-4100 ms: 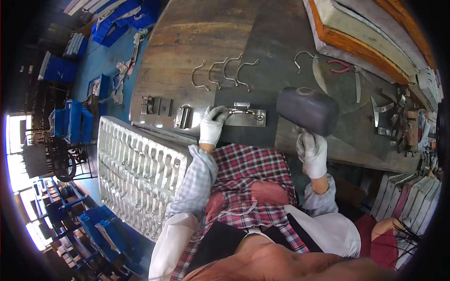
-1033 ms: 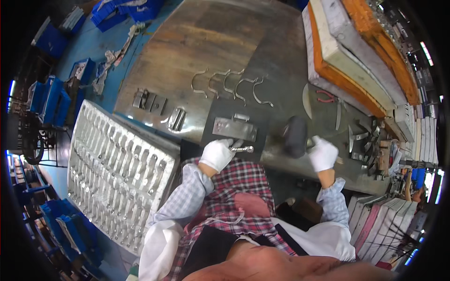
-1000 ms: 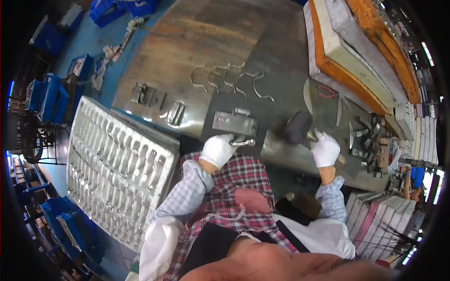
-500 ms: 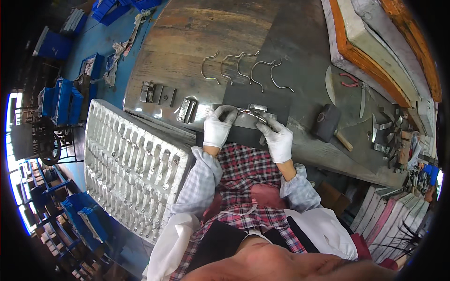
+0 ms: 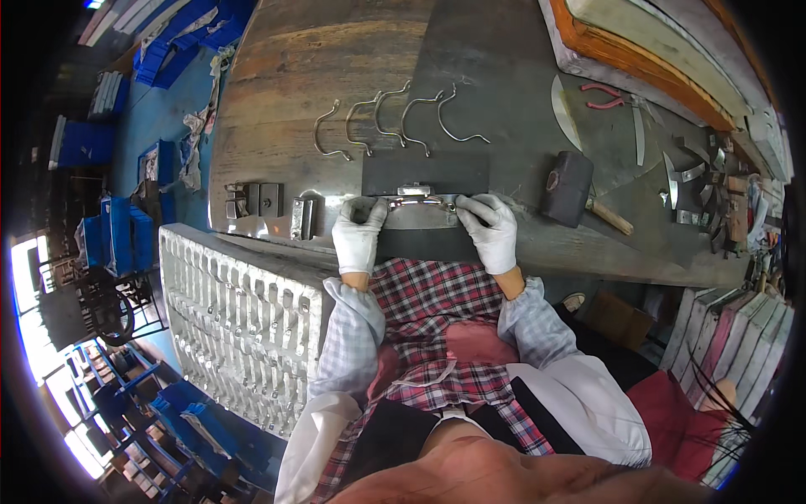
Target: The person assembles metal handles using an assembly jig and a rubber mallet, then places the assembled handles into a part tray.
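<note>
A shiny curved metal handle (image 5: pixel 418 201) lies lengthwise between my two white-gloved hands, over a flat metal plate (image 5: pixel 424 218) with a small metal block (image 5: pixel 413 190) behind it. My left hand (image 5: pixel 358 237) pinches its left end between thumb and fingers. At the right end, my right hand (image 5: pixel 491 231) does the same. The fingertips partly hide both ends. Beneath sits a dark sheet (image 5: pixel 453 170) at the table's near edge. Several similar curved metal handles (image 5: pixel 376 115) lie in a row beyond my hands.
Metal blocks (image 5: pixel 303 217) stand left of my left hand. A dark-headed mallet (image 5: pixel 567 189) lies to the right, with red-handled pliers (image 5: pixel 604 89) and bent metal strips (image 5: pixel 693 173) farther over. A pale slotted rack (image 5: pixel 239 319) leans at the table's left front.
The handle was tilted, with my right hand raising its right end. Now it lies level across the plate, each hand at one end. The view has shifted slightly.
</note>
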